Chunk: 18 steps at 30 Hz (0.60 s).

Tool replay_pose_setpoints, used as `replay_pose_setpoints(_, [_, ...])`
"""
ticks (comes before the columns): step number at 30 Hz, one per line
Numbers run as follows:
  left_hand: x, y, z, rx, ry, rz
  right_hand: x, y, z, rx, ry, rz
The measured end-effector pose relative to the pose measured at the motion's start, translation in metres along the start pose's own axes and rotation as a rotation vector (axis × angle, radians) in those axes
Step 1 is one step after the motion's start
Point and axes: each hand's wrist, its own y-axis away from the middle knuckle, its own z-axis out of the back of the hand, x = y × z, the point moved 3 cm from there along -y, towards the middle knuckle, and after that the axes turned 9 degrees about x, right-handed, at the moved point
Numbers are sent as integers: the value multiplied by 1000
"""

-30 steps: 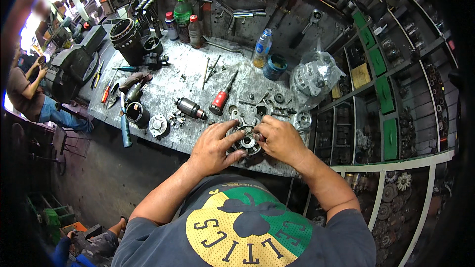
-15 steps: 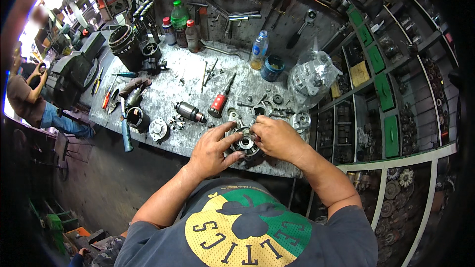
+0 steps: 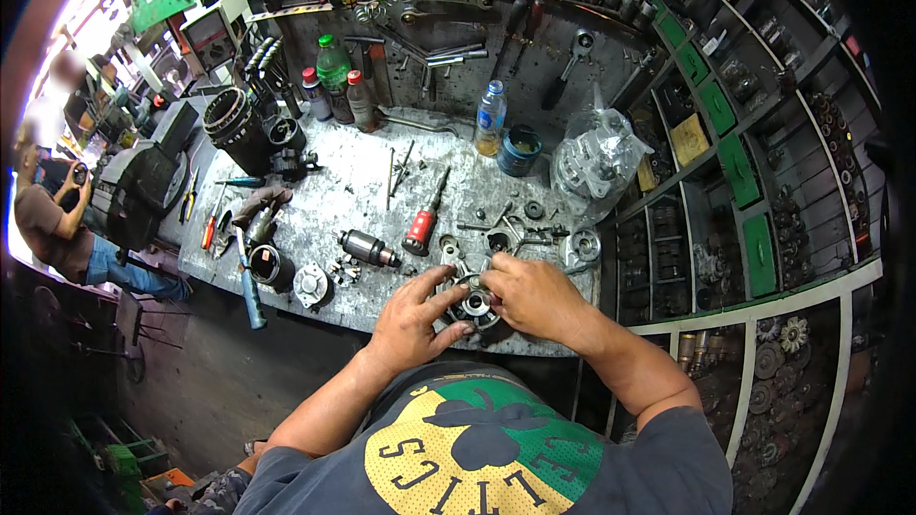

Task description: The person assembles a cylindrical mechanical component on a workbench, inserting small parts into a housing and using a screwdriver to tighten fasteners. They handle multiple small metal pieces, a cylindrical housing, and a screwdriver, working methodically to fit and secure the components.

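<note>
A round metal housing (image 3: 476,304) with a ring-shaped centre lies at the bench's front edge. My left hand (image 3: 412,313) grips its left side, fingers over the top and thumb lower down. From the right, my right hand (image 3: 534,294) has its fingers pinched together on the housing's upper right; what they hold is hidden. Left of the hands lie a dark motor armature (image 3: 367,248) and a red-handled tool (image 3: 420,227) with a thin shaft. Behind my right hand are a pronged metal bracket (image 3: 504,233) and a small dark ring (image 3: 533,210).
Bottles (image 3: 333,72), a blue tub (image 3: 520,151) and a plastic bag of metal parts (image 3: 598,157) stand at the back. A hammer (image 3: 251,298) overhangs the front edge beside a black cylinder (image 3: 271,267). Shelves with green drawers (image 3: 759,255) rise at right. Another person (image 3: 62,224) is at far left.
The whole view has shifted slightly, so the bench sits a little lower in it. Both hands stay on the housing with almost the same grip.
</note>
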Motion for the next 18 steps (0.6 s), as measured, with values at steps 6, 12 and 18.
replay_pose_setpoints(6, [5,-6,6,30,19,-44,0,4,-4,-57,-22,-79])
replay_pose_setpoints(12, [21,-11,10,108,64,-92,3,6,-7,-85,-98,-149])
replay_pose_setpoints(18, [46,-20,12,97,151,-111,-33,41,-1,-438,-326,-370])
